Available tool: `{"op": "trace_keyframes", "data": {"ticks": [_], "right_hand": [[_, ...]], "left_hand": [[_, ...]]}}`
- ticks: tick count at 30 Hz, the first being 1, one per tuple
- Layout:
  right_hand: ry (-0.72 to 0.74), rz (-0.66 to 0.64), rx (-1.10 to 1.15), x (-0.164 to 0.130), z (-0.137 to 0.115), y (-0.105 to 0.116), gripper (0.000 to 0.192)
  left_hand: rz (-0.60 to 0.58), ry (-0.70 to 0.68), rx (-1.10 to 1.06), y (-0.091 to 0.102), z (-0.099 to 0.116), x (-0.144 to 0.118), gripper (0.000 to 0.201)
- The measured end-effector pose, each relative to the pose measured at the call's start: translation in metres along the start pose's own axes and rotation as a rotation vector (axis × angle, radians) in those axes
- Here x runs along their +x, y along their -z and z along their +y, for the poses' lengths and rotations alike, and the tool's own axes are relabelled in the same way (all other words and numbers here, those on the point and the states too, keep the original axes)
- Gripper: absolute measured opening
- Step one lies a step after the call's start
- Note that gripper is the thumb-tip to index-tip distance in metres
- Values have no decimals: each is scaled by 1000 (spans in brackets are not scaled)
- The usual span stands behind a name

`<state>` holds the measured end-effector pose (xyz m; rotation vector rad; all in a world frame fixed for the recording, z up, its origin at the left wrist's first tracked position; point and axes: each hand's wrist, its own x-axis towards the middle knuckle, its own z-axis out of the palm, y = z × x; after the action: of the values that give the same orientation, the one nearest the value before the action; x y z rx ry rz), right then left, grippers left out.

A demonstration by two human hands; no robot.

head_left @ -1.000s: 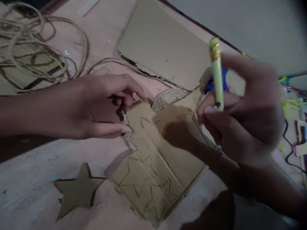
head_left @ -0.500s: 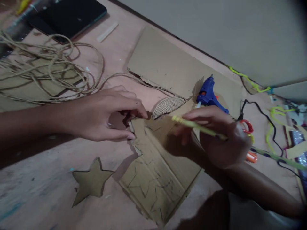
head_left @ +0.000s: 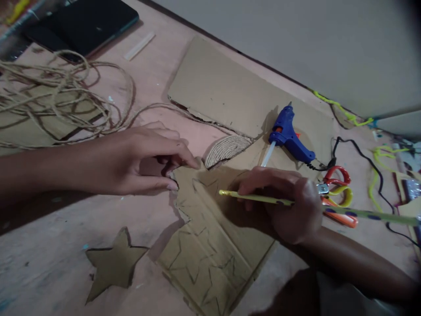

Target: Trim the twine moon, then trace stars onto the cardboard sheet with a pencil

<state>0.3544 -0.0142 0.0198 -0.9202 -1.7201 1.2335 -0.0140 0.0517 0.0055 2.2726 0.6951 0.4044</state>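
One pinkish surface (head_left: 49, 245) fills most of my remote view. Far centre lies a plain cardboard sheet (head_left: 230, 87); near centre, a second sheet (head_left: 238, 239) whose marks I read as star outlines (head_left: 191, 253). The left hand (head_left: 148, 162) spreads thumb and forefinger against its left end; gripping or merely pressing, I can't tell. Left of that lies a cut-out star (head_left: 115, 263); farther right, a blue glue gun (head_left: 287, 136); slimmest, a dotted yellow pencil (head_left: 365, 214), grasped by the right hand (head_left: 289, 215) above the second sheet.

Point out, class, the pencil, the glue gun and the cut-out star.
Pencil (head_left: 268, 199), head view: on its yellow shaft.
Glue gun (head_left: 289, 134), head view: on its blue body.
Cut-out star (head_left: 114, 264), head view: on its middle.
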Motion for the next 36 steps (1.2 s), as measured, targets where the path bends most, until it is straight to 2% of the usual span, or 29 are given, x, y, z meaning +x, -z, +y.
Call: {"op": "trace_keyframes", "data": {"ticks": [3,4,9,15,18,21,25,27,30,34,36], "right_hand": [[142,-109,-79,1,11,4,32],[177,-131,-104,1,12,6,29],[203,-138,-184,0,9,10,37],[258,-256,-193,1,8,12,35],[235,-203,-212,1,8,11,35],[292,-245,-235,2,9,11,34],[289,-202,-254,3,12,12,33],[312,-235,-245,3,13,12,32],[272,-174,-247,3,12,12,35],[237,-229,-234,4,9,11,35],[209,-133,-221,5,9,11,35]], "left_hand": [[0,-23,25,1,0,1,28],[2,-28,28,0,-1,1,28],[58,-73,26,-5,-9,1,29],[97,-112,116,-7,-8,1,32],[92,-114,118,-6,-8,2,36],[79,-115,104,-4,-11,1,36],[85,-127,89,-4,-13,1,32],[87,-143,103,-5,-14,1,33],[86,-151,121,-6,-14,1,35],[85,-149,130,-7,-13,0,36],[84,-137,123,-7,-12,0,36]]}}
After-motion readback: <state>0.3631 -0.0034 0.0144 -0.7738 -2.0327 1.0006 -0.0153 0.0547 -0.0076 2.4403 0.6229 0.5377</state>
